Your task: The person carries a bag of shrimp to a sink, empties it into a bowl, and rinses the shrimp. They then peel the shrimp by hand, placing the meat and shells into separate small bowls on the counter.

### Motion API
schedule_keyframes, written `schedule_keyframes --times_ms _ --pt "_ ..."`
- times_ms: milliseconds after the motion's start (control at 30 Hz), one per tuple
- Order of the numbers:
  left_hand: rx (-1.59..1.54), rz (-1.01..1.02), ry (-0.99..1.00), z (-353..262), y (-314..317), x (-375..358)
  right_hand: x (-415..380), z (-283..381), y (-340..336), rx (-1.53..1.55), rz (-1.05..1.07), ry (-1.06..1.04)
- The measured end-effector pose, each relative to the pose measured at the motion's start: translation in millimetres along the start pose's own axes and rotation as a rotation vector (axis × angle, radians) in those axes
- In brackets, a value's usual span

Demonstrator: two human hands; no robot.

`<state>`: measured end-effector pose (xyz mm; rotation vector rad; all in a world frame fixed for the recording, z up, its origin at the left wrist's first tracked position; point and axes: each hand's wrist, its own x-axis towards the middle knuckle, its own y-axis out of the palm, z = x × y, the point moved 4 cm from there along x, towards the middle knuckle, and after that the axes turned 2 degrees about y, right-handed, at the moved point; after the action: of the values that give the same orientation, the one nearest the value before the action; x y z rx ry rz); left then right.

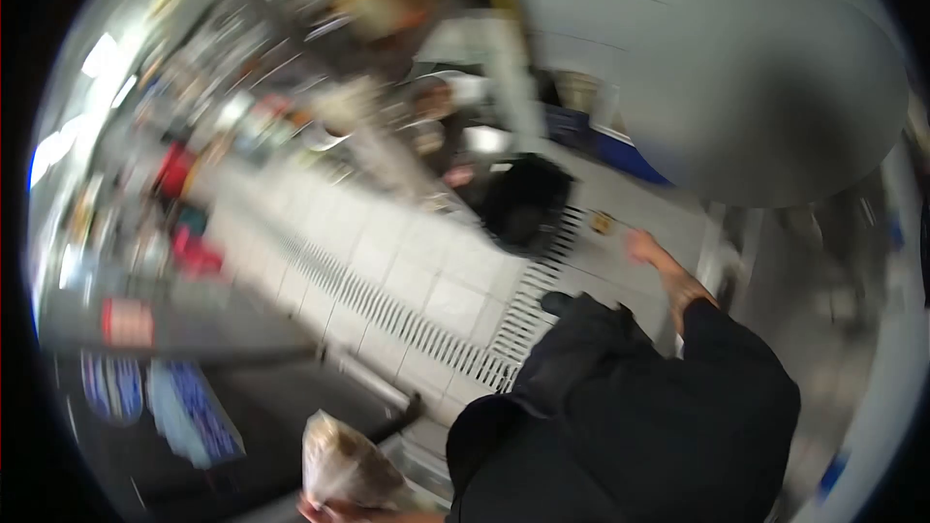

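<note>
At the bottom left, my left hand [334,509] is wrapped round the lower end of a clear plastic bag [346,463] with pale brownish contents. The bag is beside the edge of a dark counter [281,407]. My right hand [641,246] is stretched out over the tiled floor at the right, below a black sleeve, its fingers smeared by motion. A small yellow and dark object [602,223] shows just beyond that hand; what it is stays unclear.
A black bin [526,205] stands on the white tiles beside a slotted floor drain [387,316]. Blue-and-white packets [194,414] lie at the lower left. A large round grey surface [775,97] fills the upper right. Blurred shelves and containers line the far side.
</note>
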<state>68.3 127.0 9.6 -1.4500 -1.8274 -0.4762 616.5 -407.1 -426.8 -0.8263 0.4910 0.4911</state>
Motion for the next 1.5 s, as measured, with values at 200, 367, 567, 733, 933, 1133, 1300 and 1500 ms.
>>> schedule_keyframes --times_ms 200,367,567,733,933,1133,1300,1500 --pt "0.009 1.061 -0.129 18.7 145.8 -66.8 -188.0 -29.9 -36.2 0.232 -0.311 0.004" --pt "-0.245 1.001 -0.031 -5.0 237.7 -104.1 -255.9 -106.2 -50.4 0.204 -0.584 0.090" --pt "-0.479 1.062 -0.153 -126.0 377.7 -162.7 -239.5 -148.2 -104.5 0.355 -0.825 0.106" --pt "-0.480 1.200 -0.113 -280.8 474.6 -253.3 -212.5 -170.3 -175.9 0.415 -0.947 0.109" --pt "-0.824 1.530 0.225 -490.9 571.2 -378.2 -206.5 -221.8 -241.8 0.477 -1.131 0.143" --pt "-1.178 1.882 0.458 -701.9 603.4 -541.8 -210.8 -262.6 -320.2 0.541 -1.227 0.252" --pt "-1.253 2.228 0.799 -848.2 588.2 -731.7 -225.4 -273.3 -355.0 0.607 -1.461 0.383" --pt "-1.436 2.292 1.758 -895.9 496.1 -1022.2 -227.6 -275.2 -321.7 0.818 -1.669 0.902"
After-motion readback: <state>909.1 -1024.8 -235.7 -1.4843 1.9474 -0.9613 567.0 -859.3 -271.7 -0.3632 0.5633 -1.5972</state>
